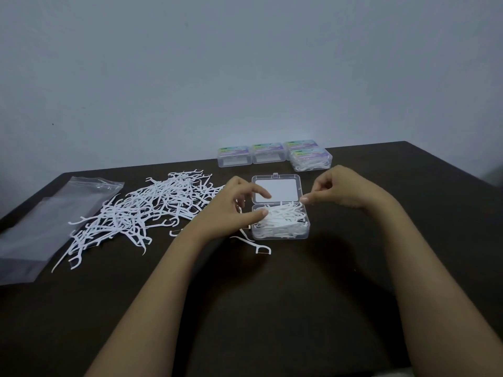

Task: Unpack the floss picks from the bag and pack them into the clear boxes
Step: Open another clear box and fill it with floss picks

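An open clear box (280, 236) sits mid-table, its base heaped with white floss picks and its lid (276, 188) laid flat behind. My left hand (231, 206) is at the box's left side, thumb pressing on the picks inside and index finger stretched over the lid. My right hand (344, 191) hovers at the box's right, fingers curled with nothing visible in them, thumb tip touching the picks at the far right corner. A big loose pile of floss picks (141, 210) lies to the left, beside the flat clear bag (40, 232).
Several closed clear boxes with coloured labels stand at the back edge by the wall; the front right one (310, 159) is full of picks. A stray pick (258, 246) lies in front of the open box. The dark table (272, 295) extends toward me.
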Motion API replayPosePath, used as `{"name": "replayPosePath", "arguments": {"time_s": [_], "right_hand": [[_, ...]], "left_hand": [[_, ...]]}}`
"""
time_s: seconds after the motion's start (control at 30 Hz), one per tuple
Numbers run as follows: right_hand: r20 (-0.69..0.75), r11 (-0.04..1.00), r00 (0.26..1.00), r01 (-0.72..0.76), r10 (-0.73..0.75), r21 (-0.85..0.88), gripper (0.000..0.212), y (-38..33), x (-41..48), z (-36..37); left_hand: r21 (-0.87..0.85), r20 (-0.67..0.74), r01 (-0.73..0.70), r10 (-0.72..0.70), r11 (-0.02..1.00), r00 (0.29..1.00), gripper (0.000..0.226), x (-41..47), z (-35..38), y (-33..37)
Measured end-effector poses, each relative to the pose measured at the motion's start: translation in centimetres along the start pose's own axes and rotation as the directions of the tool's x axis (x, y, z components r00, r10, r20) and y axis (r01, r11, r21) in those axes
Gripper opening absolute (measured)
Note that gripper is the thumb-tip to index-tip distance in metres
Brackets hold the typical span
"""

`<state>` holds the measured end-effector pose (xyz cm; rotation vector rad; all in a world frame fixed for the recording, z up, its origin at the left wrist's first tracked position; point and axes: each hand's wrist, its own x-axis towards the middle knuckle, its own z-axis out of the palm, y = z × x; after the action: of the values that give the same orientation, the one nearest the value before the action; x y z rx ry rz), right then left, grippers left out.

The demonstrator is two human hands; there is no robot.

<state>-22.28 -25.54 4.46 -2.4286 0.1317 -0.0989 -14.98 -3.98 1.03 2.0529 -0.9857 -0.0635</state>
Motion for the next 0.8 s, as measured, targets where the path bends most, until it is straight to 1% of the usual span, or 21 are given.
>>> {"name": "replayPosePath", "arguments": {"time_s": [0.03, 0.07, 0.13, 0.2, 0.27, 0.37, 0.5, 0.67, 0.8], "right_hand": [[0.015, 0.999, 0.999, -0.030, 0.030, -0.032, 0.031, 0.1, 0.0, 0.0], [0.059, 0.995, 0.996, -0.067, 0.072, -0.078, 0.036, 0.2, 0.0, 0.0], [0.172, 0.975, 0.969, -0.148, 0.176, -0.163, 0.047, 0.1, 0.0, 0.1], [0.236, 0.960, 0.942, -0.194, 0.240, -0.200, 0.054, 0.0, 0.0, 0.2], [0.266, 0.959, 0.932, -0.194, 0.246, -0.206, 0.054, -0.1, 0.1, 0.3], [0.313, 0.966, 0.924, -0.162, 0.221, -0.204, 0.048, -0.2, 0.1, 0.6], [0.352, 0.966, 0.908, -0.163, 0.227, -0.202, 0.041, -0.4, 0.1, 0.9], [0.344, 0.963, 0.912, -0.154, 0.224, -0.220, 0.039, -0.4, 0.2, 1.2], [0.330, 0.962, 0.916, -0.159, 0.227, -0.220, 0.040, -0.4, 0.3, 1.4]], "left_hand": [[0.011, -0.003, 0.002, -0.002, 1.000, 1.000, 0.027, 0.0, 0.0, 0.0], [0.024, 0.003, 0.005, -0.005, 1.000, 1.000, 0.029, 0.0, 0.0, -0.1], [0.036, 0.031, 0.016, -0.017, 0.999, 0.999, 0.033, 0.0, 0.0, -0.2], [0.046, 0.063, 0.037, -0.040, 0.998, 0.997, 0.036, 0.0, 0.0, -0.5], [0.059, 0.092, 0.057, -0.062, 0.997, 0.994, 0.040, 0.1, 0.1, -0.8], [0.069, 0.128, 0.086, -0.094, 0.994, 0.987, 0.044, 0.2, 0.3, -1.3], [0.035, 0.134, 0.112, -0.116, 0.993, 0.984, 0.046, 0.3, 0.3, -1.6], [-0.003, 0.152, 0.127, -0.125, 0.992, 0.980, 0.046, 0.4, 0.4, -1.7], [0.001, 0.157, 0.142, -0.140, 0.990, 0.978, 0.051, 0.4, 0.5, -1.8]]}}
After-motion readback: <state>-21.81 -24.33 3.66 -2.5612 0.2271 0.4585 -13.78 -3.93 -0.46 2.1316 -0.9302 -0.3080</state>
